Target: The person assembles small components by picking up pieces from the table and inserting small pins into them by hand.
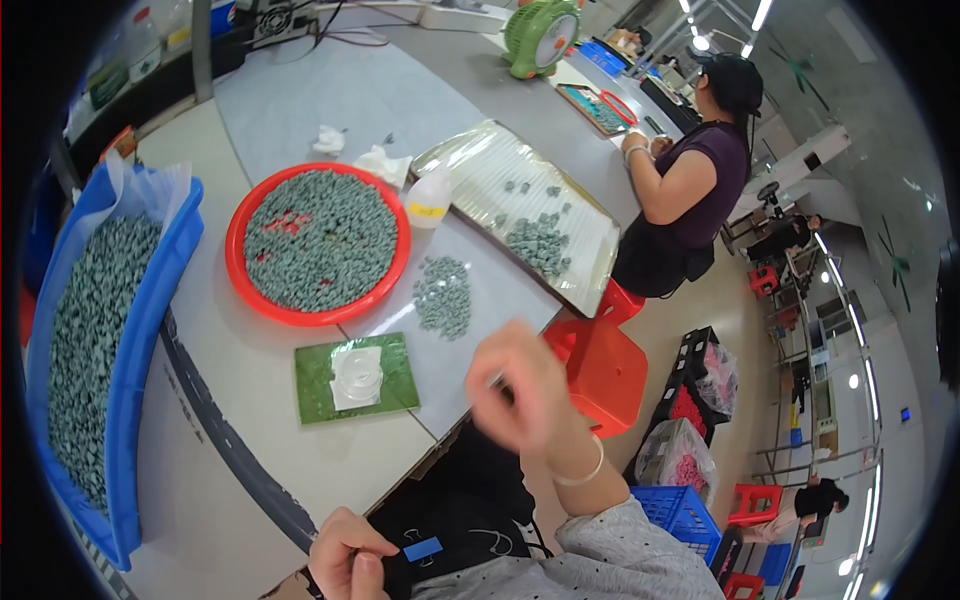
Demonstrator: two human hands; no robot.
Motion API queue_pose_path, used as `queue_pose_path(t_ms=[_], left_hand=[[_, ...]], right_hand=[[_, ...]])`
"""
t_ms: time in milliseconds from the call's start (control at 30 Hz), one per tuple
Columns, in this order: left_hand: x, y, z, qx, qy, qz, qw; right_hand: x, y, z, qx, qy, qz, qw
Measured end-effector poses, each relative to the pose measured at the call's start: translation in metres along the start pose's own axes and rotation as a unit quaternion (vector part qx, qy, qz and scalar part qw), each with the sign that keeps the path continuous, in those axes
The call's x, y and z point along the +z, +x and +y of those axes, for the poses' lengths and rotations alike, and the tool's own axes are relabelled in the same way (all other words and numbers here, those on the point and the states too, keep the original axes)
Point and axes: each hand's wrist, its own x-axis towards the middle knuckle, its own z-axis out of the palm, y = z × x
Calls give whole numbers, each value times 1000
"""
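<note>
My left hand (350, 556) is low at the table's near edge, beside a blue binder clip (422, 549) on dark cloth. Its fingers are curled and the thumb presses in; whatever they pinch is hidden. Slightly blurred, my right hand (516, 388) is raised off the table's near right corner, its fingers closed in a curl; I cannot make out anything in them. Left of it lies a green pad (312, 385) with a white square and a clear round dish (358, 374). Beyond that is a loose patch of small grey-green pieces (442, 297).
A red round tray (237, 262) and a long blue bin (140, 400) hold many grey-green pieces. Near a white bottle (428, 200) lies a film-covered metal tray (490, 170). Red stools (605, 375) and a blue crate (676, 517) are at right. A co-worker (690, 180) stands beyond, by a green fan (541, 38).
</note>
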Motion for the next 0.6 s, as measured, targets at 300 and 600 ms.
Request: queue_pose_path(t_ms=[300, 600], left_hand=[[18, -3, 22, 94, 221, -66, 968], [25, -29, 14, 62, 149, -60, 985]], right_hand=[[25, -41, -71, -130, 35, -22, 991], [10, -64, -91, -112, 75, 32, 990]])
